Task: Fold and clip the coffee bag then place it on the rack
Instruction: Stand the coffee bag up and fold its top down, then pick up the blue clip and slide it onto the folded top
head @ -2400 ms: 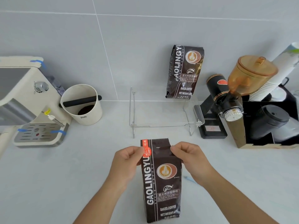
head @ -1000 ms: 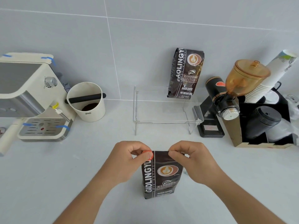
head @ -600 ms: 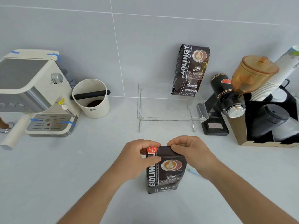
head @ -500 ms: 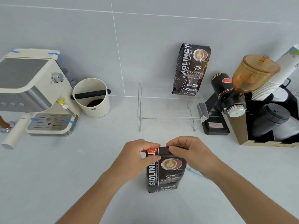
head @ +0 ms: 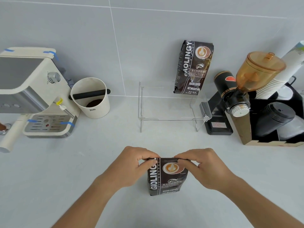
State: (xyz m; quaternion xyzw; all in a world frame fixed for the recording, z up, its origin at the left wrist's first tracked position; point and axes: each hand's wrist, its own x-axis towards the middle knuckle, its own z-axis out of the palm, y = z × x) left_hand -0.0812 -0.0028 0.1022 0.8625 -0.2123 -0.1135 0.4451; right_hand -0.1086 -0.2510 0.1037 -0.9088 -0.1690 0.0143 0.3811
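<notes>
1. Head view: a dark coffee bag [head: 166,176] stands upright on the pale counter [head: 49,178], near the front edge and centred between the forearms. Its long axis runs vertically, printed face toward the camera, the lettering reading bottom to top along its left side.
2. The top of the bag is folded down into a flat band. The left hand [head: 131,167] pinches the left end of that fold between thumb and fingers; the right hand [head: 204,168] pinches the right end the same way.
3. Behind the bag, well apart, a clear rack [head: 172,109] stands against the tiled wall. A second coffee bag [head: 193,67] stands upright on its right rear part, leaning slightly.
4. An espresso machine [head: 32,89] and a cream knock box [head: 92,99] sit left; a grinder [head: 243,89] sits right.
</notes>
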